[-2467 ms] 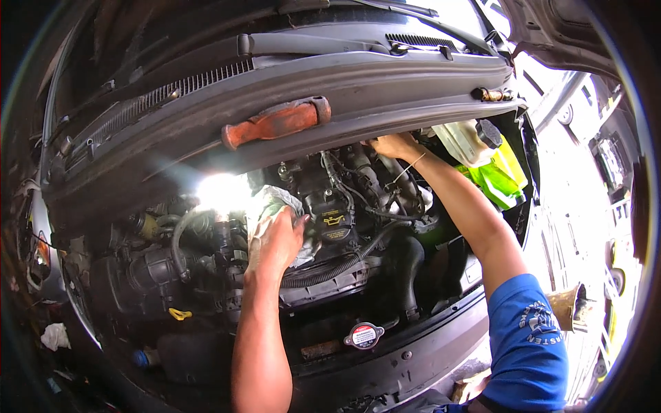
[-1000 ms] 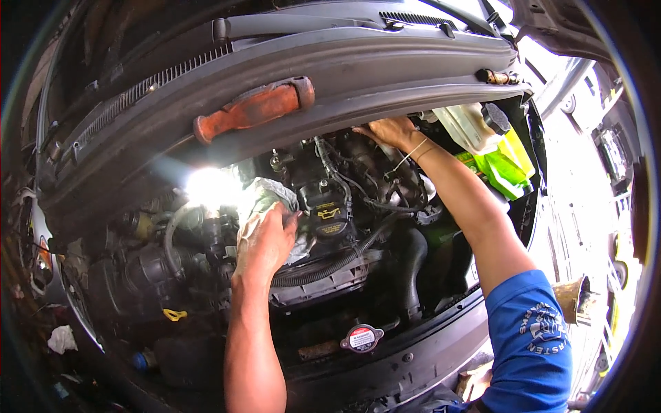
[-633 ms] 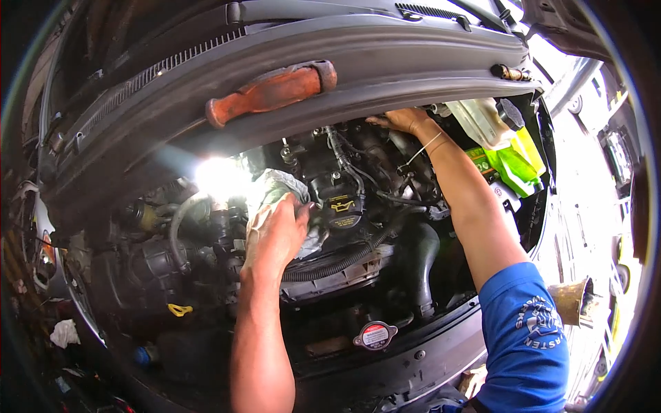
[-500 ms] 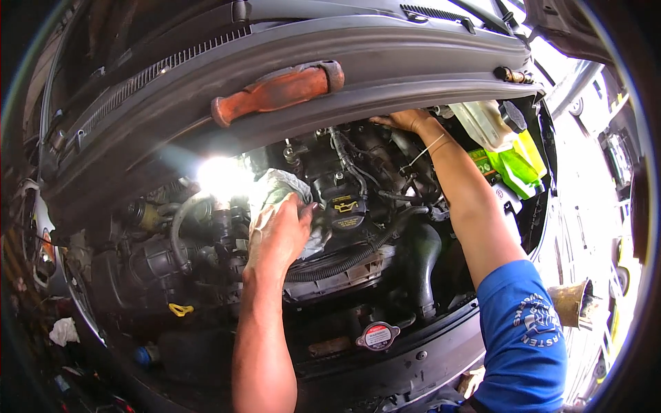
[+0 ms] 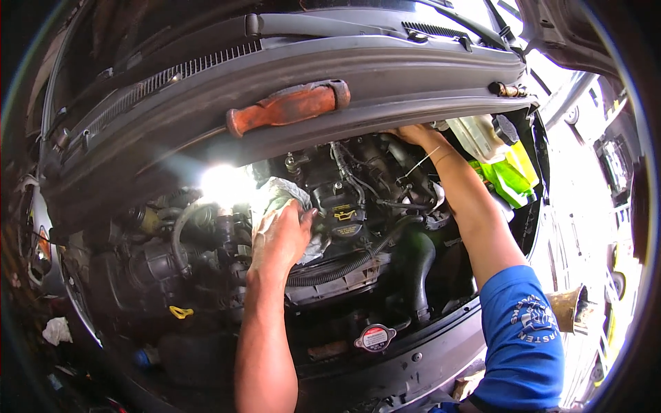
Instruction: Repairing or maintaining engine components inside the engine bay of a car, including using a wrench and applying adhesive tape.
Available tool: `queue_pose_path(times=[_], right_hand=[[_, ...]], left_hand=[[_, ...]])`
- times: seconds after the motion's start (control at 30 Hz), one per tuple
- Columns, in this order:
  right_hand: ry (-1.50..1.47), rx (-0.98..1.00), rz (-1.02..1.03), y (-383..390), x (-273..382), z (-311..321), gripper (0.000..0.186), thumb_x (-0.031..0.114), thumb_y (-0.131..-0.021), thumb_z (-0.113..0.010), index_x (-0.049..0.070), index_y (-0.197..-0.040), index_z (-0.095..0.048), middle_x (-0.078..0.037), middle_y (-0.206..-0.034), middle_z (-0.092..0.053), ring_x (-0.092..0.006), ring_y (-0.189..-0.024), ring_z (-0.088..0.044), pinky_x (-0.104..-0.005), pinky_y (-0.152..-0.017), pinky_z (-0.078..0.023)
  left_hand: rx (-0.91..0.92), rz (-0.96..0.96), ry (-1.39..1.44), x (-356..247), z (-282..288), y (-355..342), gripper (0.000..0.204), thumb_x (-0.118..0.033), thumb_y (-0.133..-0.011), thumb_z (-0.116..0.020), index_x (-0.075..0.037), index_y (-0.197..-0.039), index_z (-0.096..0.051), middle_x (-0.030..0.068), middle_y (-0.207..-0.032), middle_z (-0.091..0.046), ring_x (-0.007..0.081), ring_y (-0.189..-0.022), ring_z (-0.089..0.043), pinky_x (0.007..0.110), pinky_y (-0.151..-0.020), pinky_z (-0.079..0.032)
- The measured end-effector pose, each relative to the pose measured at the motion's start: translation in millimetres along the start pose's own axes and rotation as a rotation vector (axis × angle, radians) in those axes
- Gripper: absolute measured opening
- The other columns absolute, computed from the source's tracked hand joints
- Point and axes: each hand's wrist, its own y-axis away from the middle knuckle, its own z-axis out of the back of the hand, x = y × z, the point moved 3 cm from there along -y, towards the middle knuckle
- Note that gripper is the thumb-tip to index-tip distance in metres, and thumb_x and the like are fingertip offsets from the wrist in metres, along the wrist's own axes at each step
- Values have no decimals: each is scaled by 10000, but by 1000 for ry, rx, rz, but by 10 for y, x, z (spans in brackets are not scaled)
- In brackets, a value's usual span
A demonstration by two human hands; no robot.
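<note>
My left hand (image 5: pixel 284 236) is closed round a crumpled whitish rag (image 5: pixel 277 191) over the middle of the engine. Just right of the rag is the black oil filler cap (image 5: pixel 344 221) with its yellow oil-can mark. A bright work light (image 5: pixel 222 183) glares beside the rag on the left. My right hand (image 5: pixel 411 133) reaches to the back right of the engine, against the lower edge of the black cowl panel (image 5: pixel 420 69). Its fingers are mostly hidden there, so what they touch does not show.
An orange-handled screwdriver (image 5: pixel 289 108) lies on the cowl. At the right stand a translucent reservoir (image 5: pixel 475 138) with a black cap and a bright green-yellow packet (image 5: pixel 511 175). In front are the radiator cap (image 5: pixel 376 338), a thick black hose (image 5: pixel 418 265) and the yellow dipstick loop (image 5: pixel 181 312).
The view has shifted slightly, so the cowl and screwdriver appear a little lower. My left hand stays on the rag and my right hand remains at the back of the engine.
</note>
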Motion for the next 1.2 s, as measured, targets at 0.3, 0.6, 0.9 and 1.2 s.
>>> queue_pose_path(times=[0.3, 0.6, 0.9, 1.2], right_hand=[[75, -361, 35, 284, -262, -156, 538, 546, -987, -599, 21, -1000, -716, -244, -973, -733, -450, -975, -709, -534, -882, -561], [-141, -273, 25, 508, 73, 49, 249, 283, -954, -638, 59, -1022, -723, -218, -934, -730, -416, -950, -708, -516, -846, -563], [-60, -370, 18, 528, 210, 176, 291, 250, -966, -618, 152, -1226, -706, -143, -1128, -725, -335, -1067, -700, -464, -915, -579], [10, -478, 22, 484, 244, 114, 291, 219, -962, -626, 140, -1230, -706, -151, -1149, -724, -354, -1097, -690, -473, -933, -572]], left_hand=[[-19, -73, 92, -96, -59, -76, 383, -362, -1016, -624, 13, -1055, -694, 245, -950, -726, 430, -940, -702, 513, -853, -541], [-6, -86, 110, -43, -91, -81, 340, -316, -1016, -639, 8, -1087, -713, 254, -968, -727, 419, -941, -711, 473, -834, -532], [26, -52, 121, -58, -46, -49, 341, -309, -1020, -629, 15, -1100, -701, 266, -965, -725, 408, -943, -719, 467, -835, -531], [26, -57, 122, -33, -78, -71, 329, -291, -1022, -621, 15, -1115, -702, 261, -994, -728, 410, -966, -717, 468, -846, -536]])
